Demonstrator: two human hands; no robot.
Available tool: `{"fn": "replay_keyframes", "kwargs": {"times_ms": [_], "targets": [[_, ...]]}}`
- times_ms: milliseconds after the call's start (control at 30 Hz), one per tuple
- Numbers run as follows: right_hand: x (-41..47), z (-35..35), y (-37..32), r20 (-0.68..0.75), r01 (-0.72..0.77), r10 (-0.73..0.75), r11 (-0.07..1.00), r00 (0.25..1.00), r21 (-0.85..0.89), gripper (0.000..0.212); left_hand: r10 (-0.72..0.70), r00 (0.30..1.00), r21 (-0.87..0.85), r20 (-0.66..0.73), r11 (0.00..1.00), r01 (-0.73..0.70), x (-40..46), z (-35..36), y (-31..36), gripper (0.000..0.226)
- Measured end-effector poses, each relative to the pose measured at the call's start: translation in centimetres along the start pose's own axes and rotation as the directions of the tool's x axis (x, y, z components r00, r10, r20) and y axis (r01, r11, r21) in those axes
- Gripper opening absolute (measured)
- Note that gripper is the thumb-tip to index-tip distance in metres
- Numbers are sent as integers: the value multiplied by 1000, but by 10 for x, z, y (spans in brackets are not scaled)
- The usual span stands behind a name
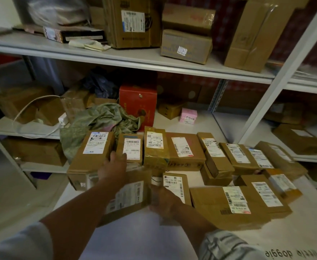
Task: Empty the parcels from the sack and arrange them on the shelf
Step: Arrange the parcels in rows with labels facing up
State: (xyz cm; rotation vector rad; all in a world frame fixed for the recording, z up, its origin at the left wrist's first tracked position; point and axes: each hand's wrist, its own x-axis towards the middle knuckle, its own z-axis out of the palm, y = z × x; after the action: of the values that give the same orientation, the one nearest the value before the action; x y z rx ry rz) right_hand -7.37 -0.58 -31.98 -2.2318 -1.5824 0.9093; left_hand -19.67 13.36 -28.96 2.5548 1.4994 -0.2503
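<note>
Holding a blurred box (pixel 127 196) low over the shelf (pixel 172 119), right hand (pixel 161 200) gripping its near edge with curled fingers, left hand (pixel 113 167) flat on top, fingers straight, probably to steady it into the front row; emptied sack (pixel 101 121) lies crumpled behind labelled parcels (pixel 185 147).

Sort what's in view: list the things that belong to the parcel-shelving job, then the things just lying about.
Job:
- blurred parcel held between left hand and right hand
- row of labelled parcels on the shelf
- crumpled green sack

Lying about:
- red box
- pink box
- white cable
- upper-shelf cartons
</note>
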Motion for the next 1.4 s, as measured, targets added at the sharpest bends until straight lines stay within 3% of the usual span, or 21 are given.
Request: {"fn": "replay_keyframes", "kwargs": {"times_ms": [100, 200, 267, 367, 433, 533, 600, 667, 734, 800, 867, 1000, 1167, 1234, 1300, 1400], "targets": [[9, 3, -9, -214, -106, 105, 994, 971, 3, 86, -24, 1000, -119, -1, 993, 24, 2, 4, -3, 63], [18, -3, -20, -357, -43, 42, 999, 933, 5, 98, 79, 990, -269, 120, 962, -44, 7, 4, -8, 43], [25, -6, -26, -286, 1, -14, 999, 958, -43, 84, 217, 955, -370, 200, 919, -132, 4, -3, -4, 41], [32, 2, -26, -56, -32, 27, 996, 998, -79, 58, 306, 921, -336, 243, 917, -216, -1, -5, 4, 43], [29, 7, -18, 18, -81, 83, 994, 996, -80, 59, 266, 932, -314, 245, 932, -184, 1, 4, 2, 47], [27, 6, -6, -46, -124, 121, 990, 992, -72, 66, 216, 944, -399, 250, 911, -103, -1, 16, -13, 59], [29, 5, -3, -72, -118, 116, 993, 991, -29, 67, 174, 923, -381, 344, 924, -33, -11, 22, -20, 74], [30, 7, -3, -27, -113, 112, 993, 993, -26, 69, 117, 872, -306, 475, 951, 39, -20, 32, -25, 105], [32, 13, -5, -11, -122, 122, 992, 992, -19, 71, 84, 850, -288, 520, 954, 82, -31, 37, -24, 128], [33, 15, -7, -1, -147, 147, 989, 989, -33, 75, 85, 851, -312, 519, 945, 96, -37, 31, -22, 127], [33, 14, -8, 32, -164, 166, 985, 986, -61, 79, 84, 844, -330, 530, 937, 114, -37, 23, -22, 112], [30, 10, -5, 85, -209, 210, 978, 974, -20, 100, 58, 917, -282, 395, 958, 61, -20, 15, -27, 61], [38, 5, 7, 28, -170, 168, 978, 985, 122, 121, 65, 963, -295, 262, 955, 15, -5, -11, -15, 38], [39, 1, 10, 15, -144, 144, 967, 990, 209, 106, 65, 980, -296, 187, 955, -7, -1, -26, -12, 30], [37, -6, 12, 4, -144, 153, 925, 988, 353, 75, 46, 994, -364, 103, 932, -5, 5, -42, -12, 21], [27, -17, 13, 71, -292, 316, 739, 946, 606, 59, -10, 1000, -644, -10, 765, 1, 18, -63, -5, 11]]}}
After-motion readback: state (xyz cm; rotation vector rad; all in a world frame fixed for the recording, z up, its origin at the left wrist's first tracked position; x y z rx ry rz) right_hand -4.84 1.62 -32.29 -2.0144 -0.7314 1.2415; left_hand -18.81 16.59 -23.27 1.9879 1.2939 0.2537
